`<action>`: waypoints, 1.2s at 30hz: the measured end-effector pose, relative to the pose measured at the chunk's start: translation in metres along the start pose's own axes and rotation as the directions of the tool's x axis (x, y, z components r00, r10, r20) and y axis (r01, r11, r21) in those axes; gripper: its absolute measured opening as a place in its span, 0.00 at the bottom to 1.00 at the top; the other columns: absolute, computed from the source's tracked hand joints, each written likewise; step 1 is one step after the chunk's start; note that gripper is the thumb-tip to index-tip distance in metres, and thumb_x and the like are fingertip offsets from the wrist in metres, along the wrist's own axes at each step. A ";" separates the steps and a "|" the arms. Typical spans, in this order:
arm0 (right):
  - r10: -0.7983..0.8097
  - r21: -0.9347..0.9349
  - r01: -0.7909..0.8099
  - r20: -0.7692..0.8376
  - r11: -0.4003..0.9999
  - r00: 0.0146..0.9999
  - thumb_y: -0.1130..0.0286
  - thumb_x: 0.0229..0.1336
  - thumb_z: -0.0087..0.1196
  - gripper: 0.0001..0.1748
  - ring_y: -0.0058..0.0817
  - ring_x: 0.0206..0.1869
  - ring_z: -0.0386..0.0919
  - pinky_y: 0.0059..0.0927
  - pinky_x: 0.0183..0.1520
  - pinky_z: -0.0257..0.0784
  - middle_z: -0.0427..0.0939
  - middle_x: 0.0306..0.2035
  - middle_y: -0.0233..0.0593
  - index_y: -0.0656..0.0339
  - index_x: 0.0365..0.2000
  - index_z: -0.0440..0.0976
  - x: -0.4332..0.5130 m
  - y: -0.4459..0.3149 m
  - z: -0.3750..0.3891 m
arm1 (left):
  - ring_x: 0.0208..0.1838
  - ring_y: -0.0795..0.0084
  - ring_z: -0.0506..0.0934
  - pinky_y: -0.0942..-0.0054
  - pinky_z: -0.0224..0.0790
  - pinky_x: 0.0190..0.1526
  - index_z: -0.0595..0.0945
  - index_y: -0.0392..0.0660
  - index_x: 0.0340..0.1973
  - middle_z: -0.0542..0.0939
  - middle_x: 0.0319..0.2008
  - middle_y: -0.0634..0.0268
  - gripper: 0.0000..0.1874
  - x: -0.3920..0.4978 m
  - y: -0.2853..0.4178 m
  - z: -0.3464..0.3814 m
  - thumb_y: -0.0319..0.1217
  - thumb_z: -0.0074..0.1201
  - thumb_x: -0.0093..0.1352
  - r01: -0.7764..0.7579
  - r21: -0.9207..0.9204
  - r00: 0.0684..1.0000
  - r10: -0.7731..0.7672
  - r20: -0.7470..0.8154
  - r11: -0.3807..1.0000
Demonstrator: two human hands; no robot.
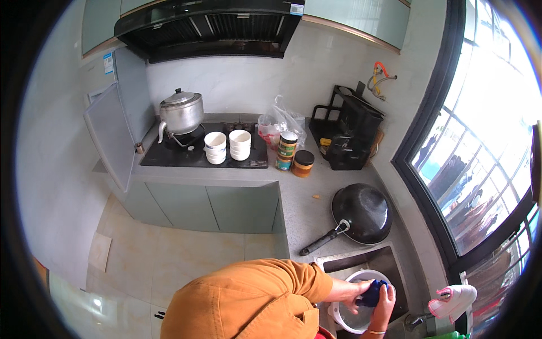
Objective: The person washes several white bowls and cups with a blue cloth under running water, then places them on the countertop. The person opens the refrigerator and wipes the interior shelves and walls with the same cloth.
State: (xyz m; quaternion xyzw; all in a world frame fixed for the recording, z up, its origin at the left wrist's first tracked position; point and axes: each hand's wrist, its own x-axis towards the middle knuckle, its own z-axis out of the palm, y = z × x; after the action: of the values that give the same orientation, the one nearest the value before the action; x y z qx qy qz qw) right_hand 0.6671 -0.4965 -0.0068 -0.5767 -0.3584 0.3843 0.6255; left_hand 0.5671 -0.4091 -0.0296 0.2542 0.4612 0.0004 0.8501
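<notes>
A dark blue cloth [371, 294] is bunched between my two hands above a white plastic basin [333, 314]. My left hand [355, 293] reaches in from the orange sleeve and grips the cloth's near side. On the far side, my right hand [383, 303], with a bracelet at the wrist, closes on the same cloth. The basin stands in a metal sink [398, 271] and seems to hold water. My hands and forearms hide part of its inside.
An upturned black wok [362, 212] lies beside the sink, its handle [318, 243] pointing towards me. A faucet [413, 320] with a pink-edged cloth [455, 300] stands right. Farther off are jars [302, 164], stacked white bowls [240, 146], a metal pot [182, 112] and a black rack [349, 131].
</notes>
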 end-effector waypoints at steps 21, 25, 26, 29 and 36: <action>0.051 -0.203 -0.092 -0.199 0.975 0.979 0.49 0.71 0.39 0.29 0.39 0.44 0.75 0.40 0.49 0.70 0.75 0.41 0.53 0.72 0.44 0.67 0.016 0.099 0.028 | 0.34 0.72 0.77 0.60 0.69 0.33 0.78 0.48 0.46 0.80 0.35 0.66 0.30 0.045 -0.013 -0.011 0.57 0.28 0.76 -0.257 0.140 0.936 0.282 -0.209 0.956; 0.126 0.114 -0.107 -0.180 0.988 0.976 0.54 0.70 0.43 0.23 0.35 0.40 0.76 0.36 0.45 0.72 0.76 0.37 0.47 0.67 0.44 0.69 0.004 0.093 0.030 | 0.33 0.56 0.82 0.52 0.72 0.38 0.82 0.39 0.36 0.84 0.30 0.51 0.32 0.044 -0.012 -0.011 0.50 0.27 0.78 -0.367 0.590 0.810 0.559 -0.178 0.719; 0.215 0.165 -0.189 -0.161 0.968 0.963 0.49 0.69 0.42 0.23 0.30 0.33 0.73 0.32 0.36 0.68 0.74 0.31 0.41 0.62 0.40 0.70 0.003 0.092 0.028 | 0.37 0.45 0.82 0.50 0.71 0.44 0.83 0.36 0.33 0.83 0.31 0.42 0.33 0.042 -0.013 -0.011 0.49 0.29 0.78 -0.440 0.748 0.668 0.738 -0.096 0.496; 0.403 0.303 -0.355 -0.112 0.884 0.908 0.39 0.67 0.39 0.26 0.20 0.15 0.63 0.24 0.17 0.55 0.68 0.18 0.27 0.49 0.31 0.72 0.002 0.090 0.024 | 0.46 0.43 0.80 0.52 0.69 0.54 0.83 0.33 0.36 0.83 0.38 0.41 0.33 0.026 -0.014 -0.010 0.49 0.30 0.77 -0.456 0.833 0.601 0.799 0.029 0.313; 0.435 0.514 -0.356 -0.038 0.781 0.900 0.34 0.64 0.41 0.26 0.18 0.10 0.57 0.21 0.13 0.47 0.64 0.15 0.23 0.45 0.26 0.68 -0.004 0.074 0.042 | 0.42 0.40 0.79 0.49 0.70 0.45 0.80 0.39 0.38 0.82 0.35 0.43 0.29 -0.029 -0.018 -0.018 0.52 0.34 0.76 -0.543 0.835 0.456 0.866 0.207 0.086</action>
State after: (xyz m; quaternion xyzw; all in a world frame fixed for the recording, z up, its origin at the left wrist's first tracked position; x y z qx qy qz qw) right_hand 0.6232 -0.4781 -0.0773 -0.4872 -0.0692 0.5400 0.6828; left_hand 0.5322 -0.4240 -0.0225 0.8030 0.3535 0.2488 0.4103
